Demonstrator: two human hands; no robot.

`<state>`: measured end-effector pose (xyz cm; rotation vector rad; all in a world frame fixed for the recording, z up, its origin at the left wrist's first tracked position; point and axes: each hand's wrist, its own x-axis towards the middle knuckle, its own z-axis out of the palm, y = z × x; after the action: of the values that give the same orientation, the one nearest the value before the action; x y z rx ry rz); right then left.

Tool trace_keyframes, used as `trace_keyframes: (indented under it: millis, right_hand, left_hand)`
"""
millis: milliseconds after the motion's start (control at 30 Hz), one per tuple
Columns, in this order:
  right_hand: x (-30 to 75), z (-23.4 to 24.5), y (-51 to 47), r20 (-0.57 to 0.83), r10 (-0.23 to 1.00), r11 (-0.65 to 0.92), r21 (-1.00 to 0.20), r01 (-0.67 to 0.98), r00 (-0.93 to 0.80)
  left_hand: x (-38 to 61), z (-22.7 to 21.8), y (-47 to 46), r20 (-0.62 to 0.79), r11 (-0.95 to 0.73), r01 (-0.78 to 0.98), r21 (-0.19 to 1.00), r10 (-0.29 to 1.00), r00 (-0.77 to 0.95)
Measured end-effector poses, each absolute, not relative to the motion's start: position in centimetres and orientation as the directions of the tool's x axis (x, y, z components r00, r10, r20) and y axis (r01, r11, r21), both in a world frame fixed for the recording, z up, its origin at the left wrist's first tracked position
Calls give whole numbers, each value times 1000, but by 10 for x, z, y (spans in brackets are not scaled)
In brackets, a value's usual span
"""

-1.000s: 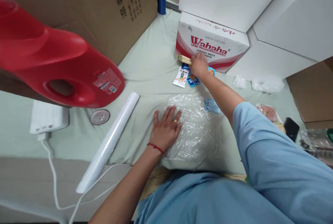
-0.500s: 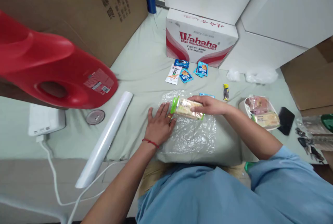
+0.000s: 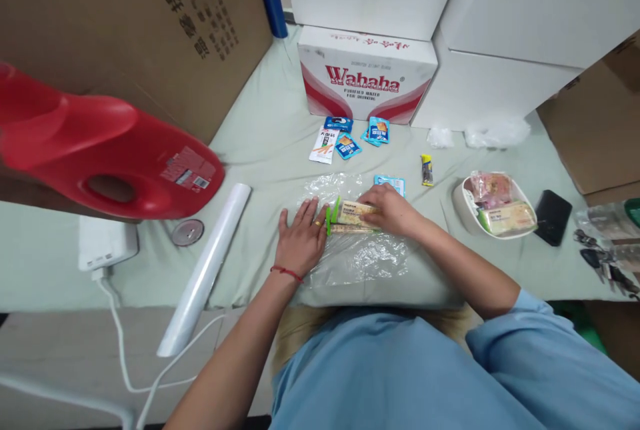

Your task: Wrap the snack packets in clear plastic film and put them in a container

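A sheet of clear plastic wrap [image 3: 367, 258] lies spread on a pale green cushion [image 3: 425, 283] in front of me. My left hand [image 3: 299, 238] rests flat on the sheet's left edge, fingers spread. My right hand [image 3: 393, 210] is closed on a long snack packet [image 3: 350, 215] with a green end, which lies sideways on the wrap just right of my left fingers.
A roll of plastic wrap [image 3: 207, 269] lies to the left, by a red jug [image 3: 107, 150] and a white charger [image 3: 107, 247]. Small snack packets [image 3: 347, 138] lie before a Wahaha carton [image 3: 367, 87]. A white bowl of snacks [image 3: 495, 213] and a black phone [image 3: 553, 217] sit right.
My right hand took the long packet from beside the Wahaha carton, carried it back and has lowered it onto the plastic wrap. My left hand stayed on the sheet.
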<state>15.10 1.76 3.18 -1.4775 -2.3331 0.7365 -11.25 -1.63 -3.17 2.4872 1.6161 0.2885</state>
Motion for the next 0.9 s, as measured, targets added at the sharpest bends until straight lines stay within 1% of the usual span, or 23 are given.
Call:
trace_keyframes:
  millis: [67,133,200,233,300,367,433,533,600,700,833,900]
  right_hand:
    - [155,35,17,0,927,302,-596,744,-376]
    - [154,36,15,94,936,326,-590,738,-339]
    - [148,32,9,178,911,408,-515,754,-372]
    - [143,29,5,188,892,450,-459,766,-412]
    - [132,20,-4,151,853,519,-340,784,-499]
    - [124,11,-12,89,816,571,-270,775,-571]
    - [121,6,-17,64,797,594,-262,761,-600]
    - [123,5,-18,84,827,556,-274,785,-557]
    - [125,7,-17,73,838,539,-269,798,-541]
    - [124,13,-13,3,835,532,-254,807,-550]
    - [122,19,-10,-106,864,455,-255,853,-492]
    - [121,21,-9,-102,866,455,-244,856,-489]
  left_hand:
    - [-112,-31,-17,74,-403,884,236,915,397]
    - [-112,-31,-17,81,-406,882,239,914,399]
    - [-112,-31,-17,85,-404,881,247,914,396]
    - [-112,-31,-17,86,-402,880,251,915,394]
    - [-112,-31,-17,88,-400,880,257,916,391]
    - [-113,-32,-17,86,-405,877,259,914,397]
    - [-114,-32,-17,86,-412,873,260,911,404]
    - [-114,-32,-17,87,-417,872,256,908,409]
    - [-114,-31,-17,86,-416,875,250,909,407]
    - [-113,-30,-17,84,-413,878,244,911,405]
    - [-113,-31,-17,94,-414,877,244,910,403]
    - [-113,-32,-17,99,-413,877,246,911,401]
